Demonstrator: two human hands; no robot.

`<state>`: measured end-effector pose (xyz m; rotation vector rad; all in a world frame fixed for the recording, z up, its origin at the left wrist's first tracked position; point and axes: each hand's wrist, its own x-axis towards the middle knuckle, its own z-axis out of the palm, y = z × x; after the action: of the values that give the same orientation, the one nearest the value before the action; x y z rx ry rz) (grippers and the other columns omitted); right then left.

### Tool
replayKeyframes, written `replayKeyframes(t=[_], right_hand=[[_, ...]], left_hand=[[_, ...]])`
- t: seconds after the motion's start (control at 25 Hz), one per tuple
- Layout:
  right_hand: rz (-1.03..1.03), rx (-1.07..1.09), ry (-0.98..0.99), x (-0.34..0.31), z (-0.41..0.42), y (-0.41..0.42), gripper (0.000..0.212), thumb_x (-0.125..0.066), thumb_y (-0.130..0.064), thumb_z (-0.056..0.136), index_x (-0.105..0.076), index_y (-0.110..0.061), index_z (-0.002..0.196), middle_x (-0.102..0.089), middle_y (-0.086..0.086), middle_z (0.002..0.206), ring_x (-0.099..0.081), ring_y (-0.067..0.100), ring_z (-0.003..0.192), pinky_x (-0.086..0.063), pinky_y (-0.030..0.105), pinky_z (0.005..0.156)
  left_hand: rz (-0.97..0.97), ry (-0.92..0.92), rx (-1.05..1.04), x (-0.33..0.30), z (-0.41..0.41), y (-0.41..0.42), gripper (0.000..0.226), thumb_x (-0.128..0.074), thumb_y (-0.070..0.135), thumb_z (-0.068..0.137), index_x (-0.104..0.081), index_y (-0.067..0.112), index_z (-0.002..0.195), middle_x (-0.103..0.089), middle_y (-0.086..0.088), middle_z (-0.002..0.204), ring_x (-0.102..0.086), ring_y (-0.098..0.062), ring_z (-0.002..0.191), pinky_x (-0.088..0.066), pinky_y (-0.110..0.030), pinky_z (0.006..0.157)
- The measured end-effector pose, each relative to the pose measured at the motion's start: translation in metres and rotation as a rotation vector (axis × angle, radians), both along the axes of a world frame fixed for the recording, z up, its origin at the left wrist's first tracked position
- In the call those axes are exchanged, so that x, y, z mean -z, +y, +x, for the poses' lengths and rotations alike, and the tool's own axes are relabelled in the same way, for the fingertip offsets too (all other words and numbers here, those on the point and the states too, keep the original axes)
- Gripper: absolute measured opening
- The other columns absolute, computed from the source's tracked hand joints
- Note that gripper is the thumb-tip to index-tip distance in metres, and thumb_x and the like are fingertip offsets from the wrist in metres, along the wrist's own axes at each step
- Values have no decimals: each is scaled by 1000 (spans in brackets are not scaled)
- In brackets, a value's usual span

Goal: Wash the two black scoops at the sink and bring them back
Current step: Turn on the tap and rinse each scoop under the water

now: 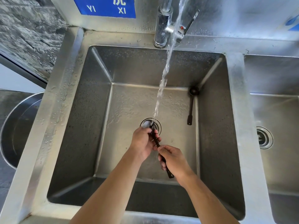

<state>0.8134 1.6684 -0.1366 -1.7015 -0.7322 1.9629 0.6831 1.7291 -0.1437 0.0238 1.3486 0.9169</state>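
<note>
A black scoop (156, 143) is held over the drain (157, 126) of a steel sink (72, 120), its bowl end under the stream of water (163, 81) and hidden by splash. The left hand (142, 143) grasps the scoop near the bowl, fingers curled round the upper handle. The right hand (172, 160) grips the lower handle, whose flat end projects below the palm. A second black scoop (191, 104) lies on the sink floor along the right wall, bowl in the far right corner, well apart from both hands. The faucet (163, 25) stands behind the basin, below a blue sign (105, 7). A second basin (278, 110) adjoins on the right; a round metal bowl (14, 130) sits to the left.
</note>
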Motion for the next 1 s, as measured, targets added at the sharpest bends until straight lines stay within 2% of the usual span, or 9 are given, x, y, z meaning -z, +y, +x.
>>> replayKeyframes(t=[0.16, 0.28, 0.4, 0.52, 0.6, 0.72, 0.76, 0.88, 1.0], right_hand=[[-5, 9, 1, -1, 1, 2, 30, -56, -25, 102, -81, -29, 87, -58, -3, 62, -43, 8, 48, -37, 24, 46], [-21, 48, 40, -3, 0, 0, 30, -56, -22, 102, -82, -21, 88, -58, -2, 61, -42, 9, 46, -36, 23, 43], [-42, 87, 52, -5, 3, 1, 28, -53, -18, 104, -78, -8, 96, -57, 0, 60, -40, 11, 44, -34, 24, 41], [-45, 83, 23, -5, 6, 3, 28, -51, -17, 105, -76, -4, 100, -56, 0, 60, -40, 11, 44, -33, 26, 42], [-41, 69, 14, -6, 7, 4, 28, -52, -18, 105, -76, -5, 101, -57, -1, 60, -40, 11, 45, -33, 27, 43], [-55, 68, 22, -7, 7, 4, 27, -52, -19, 105, -75, -6, 101, -57, -1, 60, -41, 11, 46, -34, 27, 45], [-62, 68, 22, -7, 8, 5, 27, -52, -19, 104, -76, -6, 100, -57, 0, 61, -41, 11, 47, -34, 27, 45], [-75, 46, -16, -7, 13, 8, 27, -53, -19, 104, -77, -8, 101, -59, 1, 65, -43, 11, 49, -35, 28, 48], [-59, 5, -70, -6, 16, 8, 27, -54, -24, 104, -79, -14, 100, -60, 0, 66, -44, 10, 50, -37, 28, 52]], left_hand=[[13, -10, -63, 2, 6, 2, 13, -48, 14, 104, -60, 8, 103, -55, -3, 59, -48, -18, 46, -41, -28, 46], [10, 28, -54, 2, 9, 1, 20, -50, 23, 105, -63, 7, 107, -55, -2, 57, -47, -18, 45, -44, -28, 42], [26, -27, -33, -1, 9, 2, 14, -43, 9, 104, -56, 6, 99, -54, -6, 60, -48, -21, 47, -47, -32, 47], [29, -48, 3, -4, 6, 4, 14, -39, -3, 97, -52, 3, 95, -54, -12, 65, -52, -23, 49, -51, -35, 51], [30, 44, 40, -2, 7, 6, 15, -45, 5, 103, -57, 1, 94, -58, -11, 63, -57, -24, 48, -54, -35, 51], [38, 336, 141, 5, 10, 9, 31, -48, 21, 106, -64, -2, 95, -68, -12, 59, -65, -25, 47, -57, -35, 49], [42, 369, 151, 5, 11, 9, 32, -46, 23, 106, -64, -2, 95, -69, -13, 60, -65, -26, 47, -58, -35, 49], [46, 169, 117, 3, 11, 9, 22, -38, 5, 104, -58, -2, 101, -64, -15, 67, -62, -27, 52, -57, -36, 53], [38, -62, 1, 1, 8, 12, 28, -32, -10, 95, -57, 0, 101, -59, -16, 76, -54, -23, 55, -51, -33, 51]])
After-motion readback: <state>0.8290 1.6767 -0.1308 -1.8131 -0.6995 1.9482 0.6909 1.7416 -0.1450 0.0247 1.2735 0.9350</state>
